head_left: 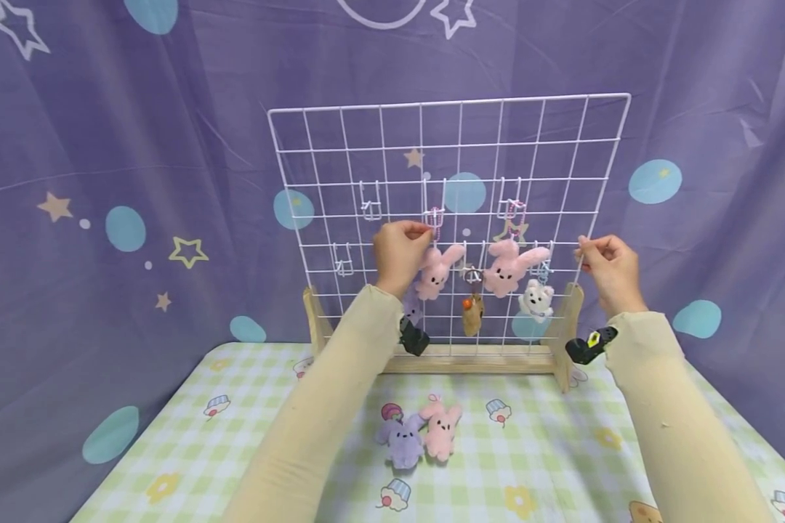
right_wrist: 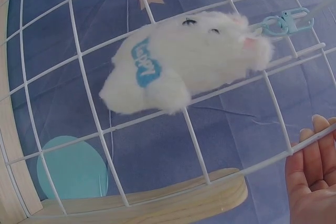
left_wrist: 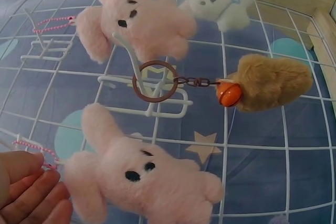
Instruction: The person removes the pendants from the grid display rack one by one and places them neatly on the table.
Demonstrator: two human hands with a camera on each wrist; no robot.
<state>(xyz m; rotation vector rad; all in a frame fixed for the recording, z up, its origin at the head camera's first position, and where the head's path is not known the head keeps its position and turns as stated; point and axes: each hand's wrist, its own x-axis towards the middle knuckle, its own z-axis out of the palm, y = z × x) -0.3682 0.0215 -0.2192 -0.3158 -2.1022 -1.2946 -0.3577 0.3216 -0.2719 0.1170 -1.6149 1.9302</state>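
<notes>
My left hand (head_left: 400, 250) pinches the pink bead chain (left_wrist: 35, 148) of a pink plush bunny keychain (head_left: 436, 274), which hangs at a hook in the middle of the white wire grid (head_left: 441, 147). At the grid's right edge, my right hand (head_left: 611, 267) grips the outer wire between thumb and fingers. Close to it hangs a white plush bear keychain (right_wrist: 184, 61) on a light-blue clasp (right_wrist: 287, 23). Another pink bunny keychain (head_left: 510, 270) and a brown plush keychain (left_wrist: 275, 82) with an orange bell hang between the hands. Behind my left wrist, a purple plush (head_left: 411, 311) is partly hidden.
Bare hooks (head_left: 370, 211) sit on the grid's left side. Wooden feet (head_left: 565, 338) and a wooden bar (head_left: 477, 363) support the grid. On the checked tablecloth (head_left: 562, 450) lie a purple bunny plush (head_left: 404, 444) and a pink bunny plush (head_left: 441, 434). A purple curtain (head_left: 137, 131) hangs behind.
</notes>
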